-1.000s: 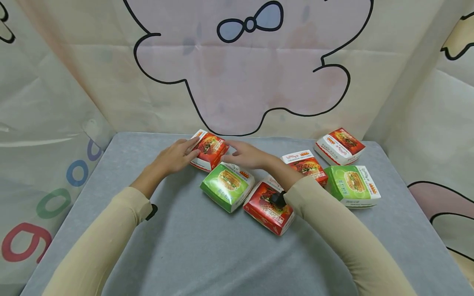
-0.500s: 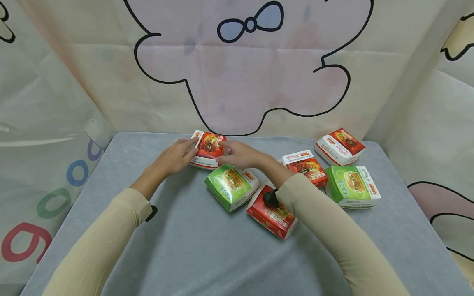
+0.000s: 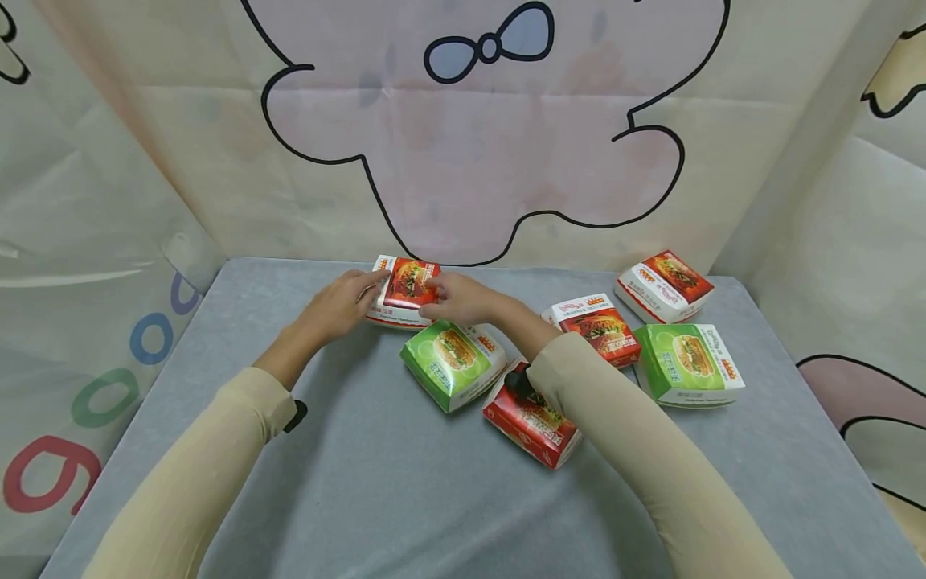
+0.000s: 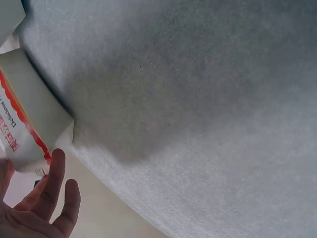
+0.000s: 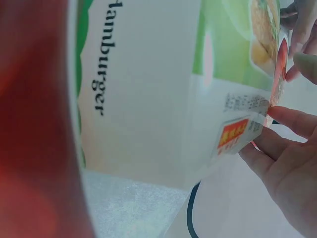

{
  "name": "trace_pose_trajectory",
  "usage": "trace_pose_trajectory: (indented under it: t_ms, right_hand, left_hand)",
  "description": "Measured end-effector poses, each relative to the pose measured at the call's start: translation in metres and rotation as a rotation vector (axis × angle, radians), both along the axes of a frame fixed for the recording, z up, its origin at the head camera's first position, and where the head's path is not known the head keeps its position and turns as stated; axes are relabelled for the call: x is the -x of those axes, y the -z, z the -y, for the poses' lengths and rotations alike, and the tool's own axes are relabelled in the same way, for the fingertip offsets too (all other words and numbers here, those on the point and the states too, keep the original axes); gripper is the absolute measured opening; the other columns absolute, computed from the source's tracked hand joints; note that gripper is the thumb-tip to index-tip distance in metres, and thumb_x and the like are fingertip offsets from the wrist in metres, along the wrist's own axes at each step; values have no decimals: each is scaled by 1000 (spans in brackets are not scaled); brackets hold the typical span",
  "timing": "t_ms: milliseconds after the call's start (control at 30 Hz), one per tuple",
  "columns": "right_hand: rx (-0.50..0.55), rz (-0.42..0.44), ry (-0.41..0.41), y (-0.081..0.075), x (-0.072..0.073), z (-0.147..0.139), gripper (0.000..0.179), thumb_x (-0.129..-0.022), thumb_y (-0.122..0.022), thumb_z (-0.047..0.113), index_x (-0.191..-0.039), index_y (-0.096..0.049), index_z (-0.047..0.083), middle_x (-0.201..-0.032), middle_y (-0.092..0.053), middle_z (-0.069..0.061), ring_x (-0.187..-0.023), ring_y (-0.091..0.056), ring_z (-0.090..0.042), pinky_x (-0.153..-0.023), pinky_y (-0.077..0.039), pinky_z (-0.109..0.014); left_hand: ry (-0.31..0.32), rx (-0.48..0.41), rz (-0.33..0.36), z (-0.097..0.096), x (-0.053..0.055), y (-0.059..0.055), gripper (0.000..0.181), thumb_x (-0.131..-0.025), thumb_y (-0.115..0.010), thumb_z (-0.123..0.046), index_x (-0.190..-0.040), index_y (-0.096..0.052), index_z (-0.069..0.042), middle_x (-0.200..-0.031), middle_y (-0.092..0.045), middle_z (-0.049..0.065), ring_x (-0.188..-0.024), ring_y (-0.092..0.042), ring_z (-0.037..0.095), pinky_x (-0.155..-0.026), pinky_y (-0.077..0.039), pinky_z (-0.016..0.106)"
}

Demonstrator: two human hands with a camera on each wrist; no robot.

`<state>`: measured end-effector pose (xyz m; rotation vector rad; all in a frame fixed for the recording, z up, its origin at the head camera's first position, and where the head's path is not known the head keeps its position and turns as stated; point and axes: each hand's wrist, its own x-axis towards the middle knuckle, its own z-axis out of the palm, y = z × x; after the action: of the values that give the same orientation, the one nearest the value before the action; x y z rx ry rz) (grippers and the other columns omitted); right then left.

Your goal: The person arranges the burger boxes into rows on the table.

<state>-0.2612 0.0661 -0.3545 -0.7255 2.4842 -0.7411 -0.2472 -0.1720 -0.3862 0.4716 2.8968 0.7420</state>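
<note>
A red-and-white hamburger box [image 3: 409, 283] lies near the back edge of the table between both hands. My left hand [image 3: 340, 305] touches its left side; in the left wrist view, its fingers [image 4: 55, 173] lie beside the box's white end. Against the right side rest fingers of my right hand [image 3: 466, 299], its thumb near the front corner. In the right wrist view, that hand's fingers [image 5: 292, 121] reach the red box behind a green hamburger box [image 5: 143, 94]. The green box [image 3: 454, 358] sits just in front of the red one, below the right hand.
A dark red box [image 3: 531, 422] lies under the right wrist, beside the green box. Farther right are a red box [image 3: 604, 330], another green box [image 3: 687, 363] and a red-topped box [image 3: 664, 286] at the back. The table [image 3: 347, 482] has a grey cloth.
The red box between the hands has turned to sit squarer and shifted slightly left. My right hand moved left with it. The near green and dark red boxes shifted slightly right.
</note>
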Motion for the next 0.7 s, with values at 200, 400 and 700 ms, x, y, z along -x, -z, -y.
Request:
trace_pose_trajectory:
  t_ms: [200,400,700]
  right_hand:
    - [-48,10,17,-2,1,2,65,-99,-61,31,-150,-39,-2,-151,-43,-18,-137,-42,-28,-112,-36,-41]
    - [-69,15,20,-2,2,2,67,-99,-61,31,-152,-36,0,-154,-39,-17,-135,-42,-27,-111,-37,-44]
    - [-85,29,27,-2,2,4,71,-99,-60,32,-154,-29,-1,-157,-35,-17,-144,-34,-27,-116,-29,-41]
  left_hand:
    - [2,5,55,3,2,-2,57,-105,-49,-34,-157,-33,-20,-151,-40,24,-140,-35,42,-109,-31,62]
    - [6,3,97,5,6,-3,64,-102,-52,-42,-158,-30,-21,-160,-20,25,-144,-24,48,-108,-26,69]
    - [52,-7,77,6,9,-4,66,-96,-63,-41,-152,-42,-13,-163,-20,18,-147,-22,43,-111,-24,66]
